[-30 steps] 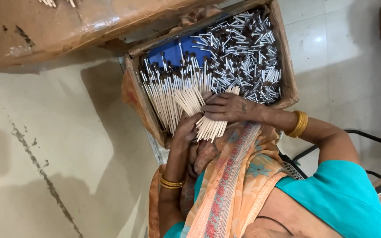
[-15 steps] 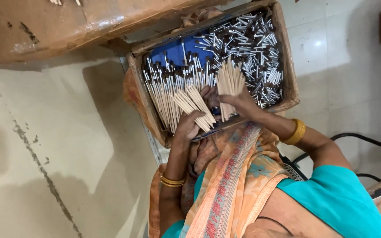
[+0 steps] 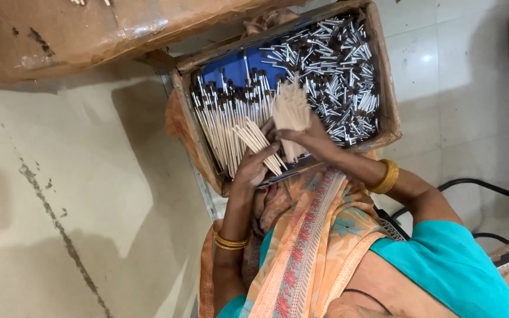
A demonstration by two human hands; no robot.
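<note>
A shallow cardboard box (image 3: 386, 76) with a blue lining holds many thin pale sticks with dark tips (image 3: 225, 118) on its left side and a heap of silvery dark-tipped pieces (image 3: 343, 70) on its right. My right hand (image 3: 312, 140), a gold bangle on its wrist, grips a bundle of plain pale sticks (image 3: 291, 109) that fans upward over the box. My left hand (image 3: 253, 169) rests at the box's near edge and holds several pale sticks (image 3: 261, 144) slanting across its fingers. The two hands touch.
A big brown cardboard carton (image 3: 89, 29) wrapped in plastic lies just beyond the box. An orange patterned cloth (image 3: 301, 247) drapes over my lap. A black cable (image 3: 478, 185) runs over the white tiled floor (image 3: 455, 106) on the right. A cracked cream surface (image 3: 60, 206) fills the left.
My right hand has carried its bundle of sticks from the box's near edge up over the box and turned it to stand fanned upward. My left hand has barely shifted.
</note>
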